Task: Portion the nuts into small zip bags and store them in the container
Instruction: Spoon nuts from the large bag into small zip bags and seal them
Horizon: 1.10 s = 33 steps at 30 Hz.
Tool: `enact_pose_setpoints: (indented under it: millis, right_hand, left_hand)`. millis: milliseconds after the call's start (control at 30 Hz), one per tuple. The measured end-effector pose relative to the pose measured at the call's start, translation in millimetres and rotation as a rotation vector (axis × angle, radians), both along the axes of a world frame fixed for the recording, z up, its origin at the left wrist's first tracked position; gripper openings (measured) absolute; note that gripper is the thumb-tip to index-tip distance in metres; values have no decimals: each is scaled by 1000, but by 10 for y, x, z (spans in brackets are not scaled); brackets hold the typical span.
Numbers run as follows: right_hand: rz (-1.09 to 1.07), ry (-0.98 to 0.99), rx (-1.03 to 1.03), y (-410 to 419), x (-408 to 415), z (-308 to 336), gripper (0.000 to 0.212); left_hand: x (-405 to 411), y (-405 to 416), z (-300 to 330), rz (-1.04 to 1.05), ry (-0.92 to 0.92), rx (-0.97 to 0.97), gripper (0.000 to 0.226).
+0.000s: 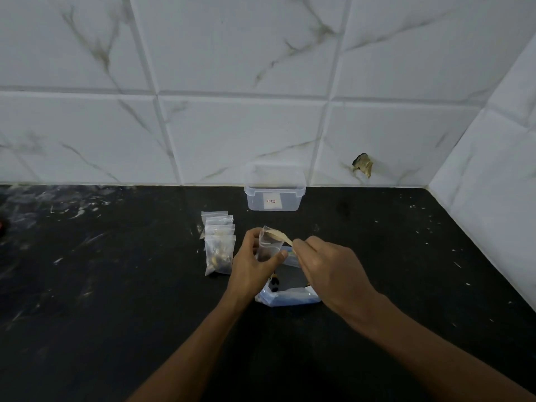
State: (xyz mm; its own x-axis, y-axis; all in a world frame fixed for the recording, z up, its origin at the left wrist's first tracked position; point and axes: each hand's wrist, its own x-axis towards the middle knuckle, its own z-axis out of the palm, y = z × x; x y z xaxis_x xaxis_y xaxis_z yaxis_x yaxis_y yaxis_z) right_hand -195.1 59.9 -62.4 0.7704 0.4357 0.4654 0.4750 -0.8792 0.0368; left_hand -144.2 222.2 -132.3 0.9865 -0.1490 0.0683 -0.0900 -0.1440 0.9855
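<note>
My left hand (253, 265) grips a small clear zip bag (269, 245), held upright with its mouth open. My right hand (327, 266) pinches a pale wooden spoon (279, 236) whose tip reaches into the bag's mouth. Under both hands lies the large nut packet (290, 295), blue and white, open on the black counter. Several filled small zip bags (218, 245) lie in an overlapping row to the left. A clear plastic container (274, 189) with no lid stands at the back against the wall.
The black stone counter (116, 285) is speckled with pale marks. White marble-look tiles (232, 82) form the back wall, and a side wall (493, 198) closes the right. A chipped hole (362, 163) marks one tile.
</note>
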Motion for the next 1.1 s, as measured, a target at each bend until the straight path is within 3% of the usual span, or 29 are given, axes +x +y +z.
enact_pose_setpoints:
  millis: [100,300,433,567,700,1100]
  right_hand:
    - [-38,-8,63,-23,16,-21,6]
    - [-322,215,536,-232,82,-100,15]
    - [-527,502,445,-367,53,-578,23]
    - [-618,572,383,-260,22,-904,20]
    - [-586,570,460,-70,34,-1003,24]
    - [-595,839,709,159,222,-1063,23]
  left_hand:
    - [6,22,-36,7,0,-8,44]
    - [-29,151,-57,39,22,-45,42]
    - [-89,233,-117,57,52,-28,39]
    - [-123,240,-223,53,91,-51,37]
    - [-116,233,-327,26,155,-93,43]
    - [-72,234,-419,20,183,-102,42]
